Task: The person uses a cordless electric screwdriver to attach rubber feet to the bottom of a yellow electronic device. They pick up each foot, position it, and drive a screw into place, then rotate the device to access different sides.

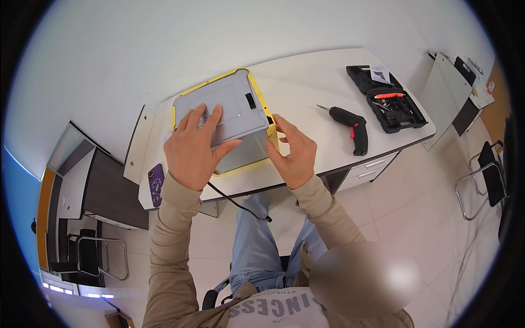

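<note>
A boxy grey case (237, 98) with yellow edging stands on the white table. It has a black handle-like piece on its top panel, near the right edge. Flat on that panel lies my left hand (192, 146), its fingers spread and its thumb reaching toward the near edge. My right hand (295, 156) grips the yellow edging at the case's right side, thumb toward me and fingers bent round the corner. Its fingertips are partly hidden. A black cable (232, 201) hangs from beneath the case over the table's front edge, ending in a plug.
A black cordless screwdriver (350, 127) lies to the right on the table (306, 82). Beyond it is an open black tool case (391, 109) with bits and a red flexible shaft. A purple phone (156, 183) rests at the table's left end. Chairs stand at both sides.
</note>
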Tool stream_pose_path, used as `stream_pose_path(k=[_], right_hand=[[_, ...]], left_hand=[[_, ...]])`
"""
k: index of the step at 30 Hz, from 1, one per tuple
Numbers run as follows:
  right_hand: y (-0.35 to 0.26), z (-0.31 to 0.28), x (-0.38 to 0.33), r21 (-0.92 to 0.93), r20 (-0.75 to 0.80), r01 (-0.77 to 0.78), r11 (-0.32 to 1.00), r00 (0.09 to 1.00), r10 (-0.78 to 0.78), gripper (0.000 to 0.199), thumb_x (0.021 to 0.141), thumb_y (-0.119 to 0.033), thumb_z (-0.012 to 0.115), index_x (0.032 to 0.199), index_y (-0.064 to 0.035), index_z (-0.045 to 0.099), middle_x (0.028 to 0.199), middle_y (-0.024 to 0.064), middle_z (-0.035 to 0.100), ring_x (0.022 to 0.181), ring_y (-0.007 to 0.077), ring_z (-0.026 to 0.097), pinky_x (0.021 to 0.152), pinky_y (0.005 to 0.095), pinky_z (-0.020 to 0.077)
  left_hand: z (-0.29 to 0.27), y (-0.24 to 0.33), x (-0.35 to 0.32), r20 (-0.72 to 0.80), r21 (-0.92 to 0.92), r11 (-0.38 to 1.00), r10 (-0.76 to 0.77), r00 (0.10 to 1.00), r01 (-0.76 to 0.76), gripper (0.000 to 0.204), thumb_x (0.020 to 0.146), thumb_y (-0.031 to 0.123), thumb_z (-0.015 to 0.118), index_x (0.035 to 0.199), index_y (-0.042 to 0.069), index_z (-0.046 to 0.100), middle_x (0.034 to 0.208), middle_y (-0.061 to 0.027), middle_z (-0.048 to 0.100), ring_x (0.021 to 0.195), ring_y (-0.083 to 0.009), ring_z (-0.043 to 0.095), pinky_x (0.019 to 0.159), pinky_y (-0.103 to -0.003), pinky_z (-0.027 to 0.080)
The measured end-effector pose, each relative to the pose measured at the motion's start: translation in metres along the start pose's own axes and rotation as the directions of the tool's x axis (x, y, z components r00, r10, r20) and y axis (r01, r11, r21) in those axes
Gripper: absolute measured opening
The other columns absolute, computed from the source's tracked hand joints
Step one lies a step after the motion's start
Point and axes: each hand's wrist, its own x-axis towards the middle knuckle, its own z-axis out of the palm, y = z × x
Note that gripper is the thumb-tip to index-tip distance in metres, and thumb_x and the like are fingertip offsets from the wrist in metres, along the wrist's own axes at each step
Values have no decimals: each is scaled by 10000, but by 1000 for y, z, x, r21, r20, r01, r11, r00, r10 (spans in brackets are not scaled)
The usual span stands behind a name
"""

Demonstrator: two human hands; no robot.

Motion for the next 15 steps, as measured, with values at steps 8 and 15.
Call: stream_pose_path(k=[8, 15], right_hand=[[1, -2, 8, -149, 65, 67, 986, 996, -58, 484, 775, -58, 731, 1234, 10, 590, 846, 117, 666, 684, 228, 607, 566, 290, 515], [5, 2, 5, -146, 0, 40, 988, 999, -40, 436, 776, -80, 720, 1181, 24, 596, 791, 106, 649, 667, 257, 582, 566, 350, 481]], left_hand=[[3, 0, -3, -14, 8, 1000, -5, 1000, 5, 660, 771, 587, 655, 1264, 153, 592, 1267, -137, 574, 1153, -344, 575, 784, -422, 535], [6, 0, -5, -44, 26, 1000, 0, 999, 1, 654, 774, 580, 654, 1268, 155, 593, 1273, -142, 578, 1164, -332, 573, 797, -429, 527]])
